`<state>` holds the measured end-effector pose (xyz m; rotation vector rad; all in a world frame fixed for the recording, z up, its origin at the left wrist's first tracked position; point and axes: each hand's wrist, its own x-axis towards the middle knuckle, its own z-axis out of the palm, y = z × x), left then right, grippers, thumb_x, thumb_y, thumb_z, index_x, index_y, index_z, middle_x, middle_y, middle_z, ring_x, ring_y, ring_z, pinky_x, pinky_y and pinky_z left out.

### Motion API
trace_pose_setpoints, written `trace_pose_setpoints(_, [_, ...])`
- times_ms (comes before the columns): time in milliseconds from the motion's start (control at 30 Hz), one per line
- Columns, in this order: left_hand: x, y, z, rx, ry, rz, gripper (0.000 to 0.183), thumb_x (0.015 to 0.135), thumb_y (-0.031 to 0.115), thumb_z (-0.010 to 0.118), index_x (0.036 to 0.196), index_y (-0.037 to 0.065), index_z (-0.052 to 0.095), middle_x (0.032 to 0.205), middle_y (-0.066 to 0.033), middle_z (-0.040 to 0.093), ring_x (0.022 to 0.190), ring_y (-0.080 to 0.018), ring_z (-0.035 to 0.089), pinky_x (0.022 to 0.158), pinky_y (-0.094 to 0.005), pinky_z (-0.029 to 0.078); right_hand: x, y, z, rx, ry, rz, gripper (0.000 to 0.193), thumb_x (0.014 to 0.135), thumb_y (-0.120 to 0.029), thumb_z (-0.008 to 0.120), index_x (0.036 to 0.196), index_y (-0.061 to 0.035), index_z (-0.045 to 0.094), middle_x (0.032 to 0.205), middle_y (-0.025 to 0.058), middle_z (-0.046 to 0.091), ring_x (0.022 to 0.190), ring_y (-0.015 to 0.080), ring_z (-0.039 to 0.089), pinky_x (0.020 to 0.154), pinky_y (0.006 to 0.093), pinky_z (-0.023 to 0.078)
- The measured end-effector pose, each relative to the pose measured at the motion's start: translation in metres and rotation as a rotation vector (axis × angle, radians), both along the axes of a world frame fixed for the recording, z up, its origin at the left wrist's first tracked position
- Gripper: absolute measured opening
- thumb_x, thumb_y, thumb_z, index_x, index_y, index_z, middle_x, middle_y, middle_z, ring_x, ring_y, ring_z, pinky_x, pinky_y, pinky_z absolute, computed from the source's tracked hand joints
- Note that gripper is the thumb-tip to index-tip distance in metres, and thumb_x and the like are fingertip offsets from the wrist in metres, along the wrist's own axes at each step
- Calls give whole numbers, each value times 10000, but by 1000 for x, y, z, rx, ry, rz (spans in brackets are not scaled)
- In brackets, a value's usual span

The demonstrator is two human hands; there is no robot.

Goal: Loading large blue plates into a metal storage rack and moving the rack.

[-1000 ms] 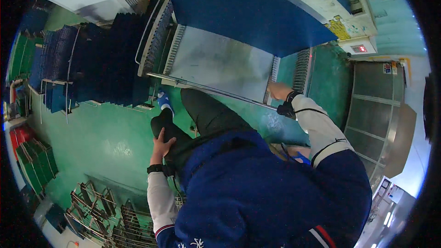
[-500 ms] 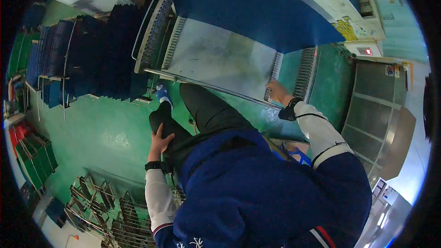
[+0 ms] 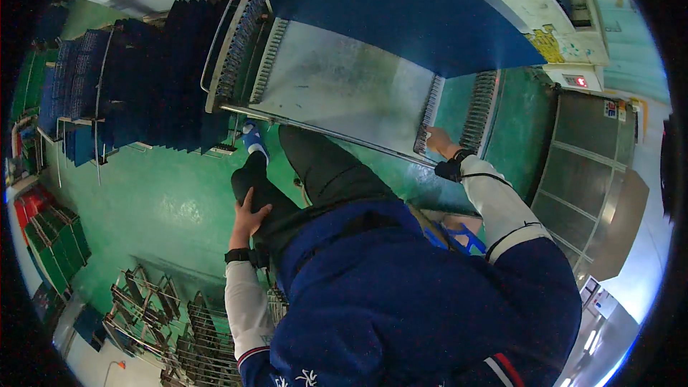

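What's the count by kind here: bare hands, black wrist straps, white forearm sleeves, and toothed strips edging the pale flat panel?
Bare hands: 2 (left hand, right hand)
Black wrist straps: 2 (left strap, right strap)
White forearm sleeves: 2 (left sleeve, right sleeve)
Toothed strips edging the pale panel: 2 (left strip, right strip)
Total: 8

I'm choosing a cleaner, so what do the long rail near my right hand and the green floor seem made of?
The long rail looks like polished metal, probably steel, given its bright streaks. The green floor seems a glossy coating, perhaps epoxy, judging by its pale reflections.
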<state>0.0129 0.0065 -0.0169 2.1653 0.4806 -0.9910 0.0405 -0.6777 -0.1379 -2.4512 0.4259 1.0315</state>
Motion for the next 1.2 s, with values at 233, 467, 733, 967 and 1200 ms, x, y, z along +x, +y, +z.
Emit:
trace_pose_setpoints(233, [6, -4, 6, 33, 40, -23, 915, 654, 419, 803, 1429, 272, 339, 1426, -330, 192, 1277, -434, 373, 1043, -445, 374, 15, 39, 52, -164, 91, 236, 591, 779, -129, 578, 1346, -51, 430, 1111, 192, 628, 1002, 343, 602, 807, 399, 489])
trace_pose_setpoints(467, [8, -4, 7, 41, 58, -24, 922, 645, 433, 809, 1427, 293, 339, 1436, -328, 167, 1277, -427, 378, 1041, -442, 379, 27, 61, 76, -169, 118, 227, 520, 762, -99, 568, 1257, 20, 464, 1128, 242, 601, 1059, 379, 579, 835, 422, 482])
trace_pose_setpoints(733, [13, -4, 9, 23, 66, -32, 927, 658, 435, 805, 1435, 294, 320, 1441, -320, 151, 1277, -419, 379, 1038, -443, 384, 26, 45, 51, -39, 250, 108, 582, 774, -77, 568, 1330, 9, 420, 1196, 219, 535, 1085, 340, 519, 894, 390, 429])
trace_pose_setpoints(967, [3, 3, -2, -10, 55, 13, 927, 655, 442, 803, 1434, 280, 328, 1436, -303, 181, 1284, -409, 375, 1039, -442, 381, 22, 31, 40, 37, 227, 24, 594, 730, -67, 621, 1301, -8, 466, 1050, 173, 574, 915, 305, 554, 761, 376, 452])
trace_pose_setpoints(1200, [-3, 6, -13, -25, 39, 36, 919, 656, 436, 802, 1431, 286, 332, 1435, -310, 186, 1281, -419, 378, 1041, -443, 379, 14, -3, -2, 164, 186, -23, 608, 687, -56, 675, 1271, -25, 512, 905, 127, 613, 744, 270, 589, 627, 361, 476])
